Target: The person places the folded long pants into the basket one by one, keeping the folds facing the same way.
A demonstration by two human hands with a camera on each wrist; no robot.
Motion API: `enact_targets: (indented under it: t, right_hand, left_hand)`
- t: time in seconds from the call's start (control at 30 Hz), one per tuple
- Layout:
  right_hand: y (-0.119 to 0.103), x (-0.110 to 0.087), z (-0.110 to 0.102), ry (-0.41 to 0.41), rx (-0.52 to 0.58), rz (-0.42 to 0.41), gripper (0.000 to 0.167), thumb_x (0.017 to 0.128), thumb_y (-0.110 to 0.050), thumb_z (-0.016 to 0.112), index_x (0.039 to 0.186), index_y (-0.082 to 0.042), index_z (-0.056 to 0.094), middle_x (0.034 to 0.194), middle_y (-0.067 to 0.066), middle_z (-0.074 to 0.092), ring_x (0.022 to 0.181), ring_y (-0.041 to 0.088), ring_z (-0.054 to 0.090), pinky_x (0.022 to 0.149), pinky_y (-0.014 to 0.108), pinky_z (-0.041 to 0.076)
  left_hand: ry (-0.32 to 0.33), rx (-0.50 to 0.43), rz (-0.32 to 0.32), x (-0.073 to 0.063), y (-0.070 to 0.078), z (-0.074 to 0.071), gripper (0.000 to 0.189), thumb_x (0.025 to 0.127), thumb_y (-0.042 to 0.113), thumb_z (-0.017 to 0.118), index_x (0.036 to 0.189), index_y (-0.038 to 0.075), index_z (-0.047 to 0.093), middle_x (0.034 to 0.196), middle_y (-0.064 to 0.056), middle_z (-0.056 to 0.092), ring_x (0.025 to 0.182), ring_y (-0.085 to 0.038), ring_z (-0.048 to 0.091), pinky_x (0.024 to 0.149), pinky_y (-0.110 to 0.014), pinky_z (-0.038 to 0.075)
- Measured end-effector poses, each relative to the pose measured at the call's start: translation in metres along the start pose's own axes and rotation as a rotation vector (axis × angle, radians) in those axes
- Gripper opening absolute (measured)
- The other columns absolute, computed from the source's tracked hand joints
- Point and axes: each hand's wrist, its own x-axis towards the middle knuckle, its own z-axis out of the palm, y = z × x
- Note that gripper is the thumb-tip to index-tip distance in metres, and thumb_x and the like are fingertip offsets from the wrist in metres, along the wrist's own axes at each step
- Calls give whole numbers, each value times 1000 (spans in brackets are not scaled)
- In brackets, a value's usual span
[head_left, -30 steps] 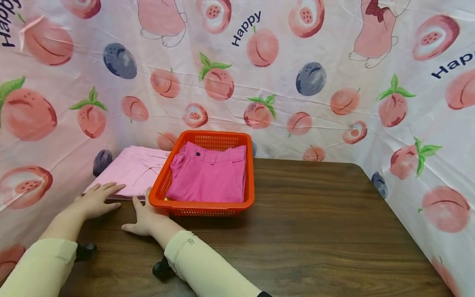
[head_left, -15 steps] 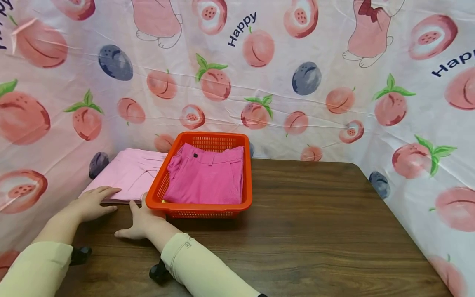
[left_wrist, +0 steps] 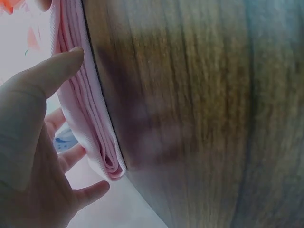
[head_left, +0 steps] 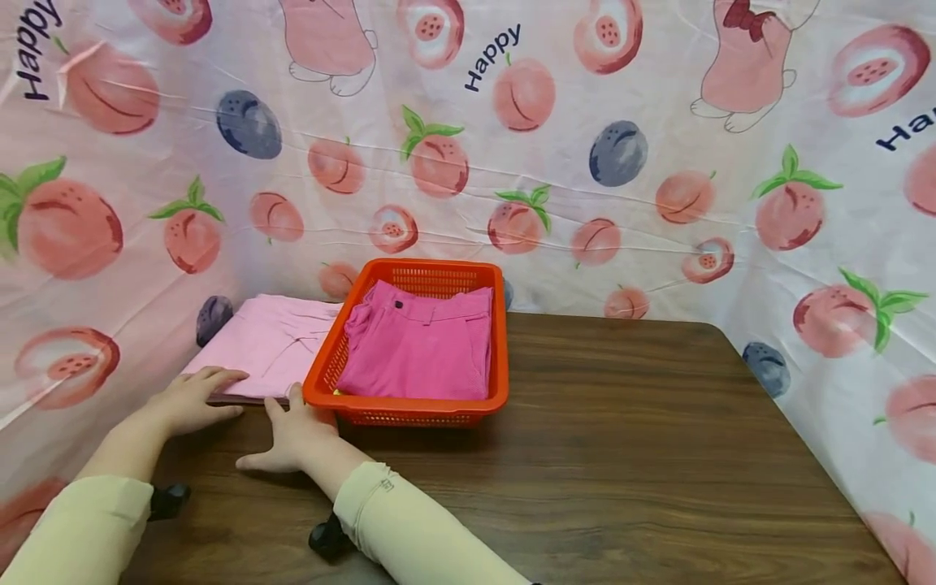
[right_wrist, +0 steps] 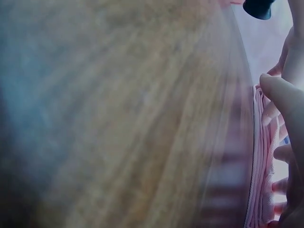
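Pale-pink folded cloth (head_left: 266, 345) lies on the table (head_left: 621, 422), L of the orange basket (head_left: 409, 404). Vs 1 s ago, approx. no change: our L hand (head_left: 192, 404) & R hand (head_left: 298, 439), fingers spread wide, are at its near edge w/o gripping; we're no further along.

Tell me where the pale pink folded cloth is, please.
In the head view, the pale pink folded cloth lies on the table at left, beside the orange basket, with the left hand at its near edge.
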Motion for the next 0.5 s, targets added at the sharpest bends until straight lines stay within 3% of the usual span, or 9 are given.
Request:
enact_targets:
  t: [0.23, 0.37, 0.5]
  right_hand:
    - [-1, -6, 2, 73, 18, -33, 85, 71, -82, 53, 145, -45, 34, 143, -9, 34, 132, 8, 28, 85, 33, 46]
    - [-2, -8, 2, 91, 10, -45, 84, 71, -82, 53, 144, -45, 35, 135, -13, 39, 130, 7, 29, 82, 30, 46]
    - [-1, -10, 2, 111, 39, -43, 81, 74, -79, 53, 144, -42, 36, 132, -14, 43, 129, 7, 32, 81, 30, 47]
  left_hand:
    - [-41, -58, -119, -5, -3, -1, 57, 91, 53, 55, 127, 9, 53, 130, -29, 39, 109, -63, 28, 70, -78, 27]
    - [-61, -72, -117, -8, -5, -4, 50, 94, 49, 52, 125, 9, 55, 127, -28, 41, 106, -62, 29, 66, -77, 28]
    - [-93, -142, -134, -12, -5, -9, 41, 101, 39, 37, 123, 9, 55, 129, -28, 41, 108, -64, 27, 68, -79, 23]
